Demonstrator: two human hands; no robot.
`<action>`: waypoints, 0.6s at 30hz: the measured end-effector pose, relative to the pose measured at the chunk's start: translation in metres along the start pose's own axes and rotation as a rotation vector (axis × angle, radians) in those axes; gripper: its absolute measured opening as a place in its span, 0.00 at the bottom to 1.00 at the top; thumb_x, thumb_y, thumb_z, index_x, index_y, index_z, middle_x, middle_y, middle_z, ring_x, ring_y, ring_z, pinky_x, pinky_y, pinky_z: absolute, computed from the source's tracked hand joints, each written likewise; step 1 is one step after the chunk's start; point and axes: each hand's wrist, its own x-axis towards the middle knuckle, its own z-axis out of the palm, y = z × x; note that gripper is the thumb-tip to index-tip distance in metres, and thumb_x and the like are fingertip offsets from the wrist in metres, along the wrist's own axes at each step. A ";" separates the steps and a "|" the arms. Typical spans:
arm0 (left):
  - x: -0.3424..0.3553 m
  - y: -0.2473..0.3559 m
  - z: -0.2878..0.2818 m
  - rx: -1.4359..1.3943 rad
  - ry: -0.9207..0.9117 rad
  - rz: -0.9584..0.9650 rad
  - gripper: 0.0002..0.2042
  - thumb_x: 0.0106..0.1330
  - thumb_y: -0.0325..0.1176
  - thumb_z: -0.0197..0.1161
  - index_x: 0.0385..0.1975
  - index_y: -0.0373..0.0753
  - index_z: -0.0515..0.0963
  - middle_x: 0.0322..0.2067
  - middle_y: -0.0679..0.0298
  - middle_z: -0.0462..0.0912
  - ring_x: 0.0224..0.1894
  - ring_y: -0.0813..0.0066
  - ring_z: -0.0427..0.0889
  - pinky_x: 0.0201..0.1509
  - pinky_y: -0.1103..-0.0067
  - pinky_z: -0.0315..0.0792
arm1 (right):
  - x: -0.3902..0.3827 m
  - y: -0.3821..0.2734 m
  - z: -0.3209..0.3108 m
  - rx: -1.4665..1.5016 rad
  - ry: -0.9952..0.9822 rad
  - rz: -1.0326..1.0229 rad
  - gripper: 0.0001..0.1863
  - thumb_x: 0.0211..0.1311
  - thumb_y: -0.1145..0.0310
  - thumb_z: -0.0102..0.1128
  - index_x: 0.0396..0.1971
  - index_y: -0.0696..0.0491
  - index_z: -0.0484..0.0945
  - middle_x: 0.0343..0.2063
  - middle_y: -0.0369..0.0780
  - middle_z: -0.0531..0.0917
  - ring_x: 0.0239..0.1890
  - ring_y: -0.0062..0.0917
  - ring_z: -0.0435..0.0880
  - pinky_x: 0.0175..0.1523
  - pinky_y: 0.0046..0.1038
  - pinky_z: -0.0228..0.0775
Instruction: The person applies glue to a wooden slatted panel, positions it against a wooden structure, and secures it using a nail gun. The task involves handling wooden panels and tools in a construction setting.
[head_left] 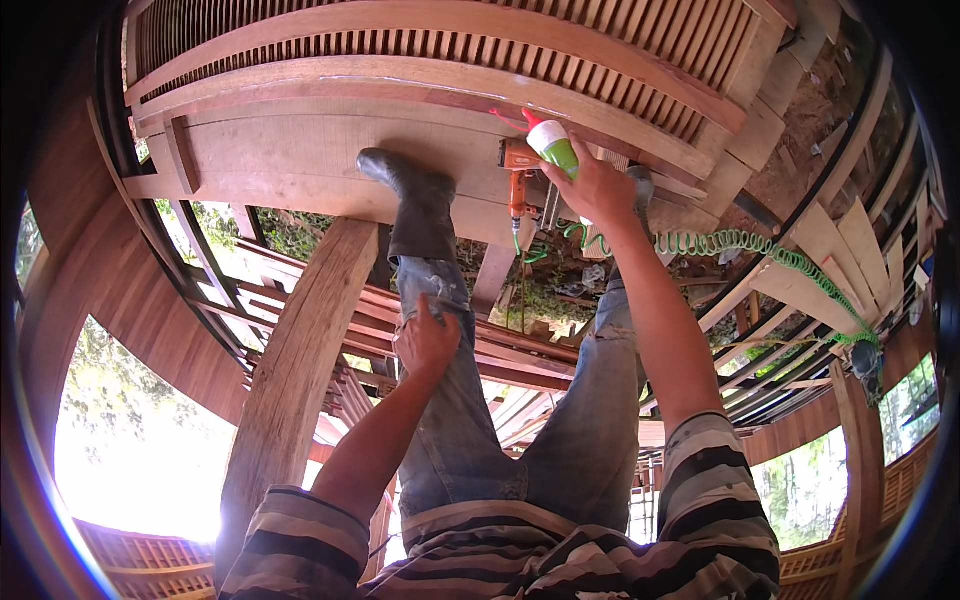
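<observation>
My right hand is stretched forward and grips a green and white squeeze bottle with a red nozzle, held over a broad wooden panel. My left hand rests flat on my left thigh, on worn blue jeans. My left foot in a dark rubber boot stands on the wooden panel. An orange air tool hangs just left of my right hand, with a green coiled hose trailing to the right.
A thick wooden beam runs under my left side. A slatted wooden frame lies beyond the panel. Below me are open timber joists, with ground and plants visible through the gaps. Loose boards lie at the right.
</observation>
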 end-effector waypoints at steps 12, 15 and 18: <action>0.000 -0.004 0.000 -0.048 0.007 0.018 0.35 0.66 0.50 0.58 0.73 0.41 0.70 0.37 0.42 0.89 0.43 0.42 0.90 0.50 0.50 0.79 | 0.011 -0.011 0.039 0.341 0.052 -0.078 0.51 0.57 0.38 0.71 0.79 0.40 0.62 0.51 0.53 0.88 0.55 0.48 0.89 0.56 0.47 0.81; 0.001 -0.007 0.004 -0.051 0.015 0.019 0.35 0.66 0.50 0.58 0.73 0.41 0.70 0.37 0.42 0.89 0.43 0.43 0.90 0.50 0.51 0.79 | 0.007 -0.015 0.030 0.296 0.044 -0.063 0.51 0.55 0.39 0.73 0.77 0.43 0.65 0.51 0.52 0.88 0.55 0.48 0.89 0.56 0.47 0.81; 0.002 -0.009 0.007 -0.052 0.017 0.018 0.35 0.66 0.50 0.58 0.73 0.41 0.70 0.37 0.43 0.89 0.43 0.43 0.90 0.50 0.51 0.79 | 0.003 -0.016 0.027 0.267 0.042 -0.050 0.50 0.55 0.41 0.74 0.76 0.46 0.66 0.51 0.52 0.89 0.54 0.48 0.89 0.55 0.47 0.81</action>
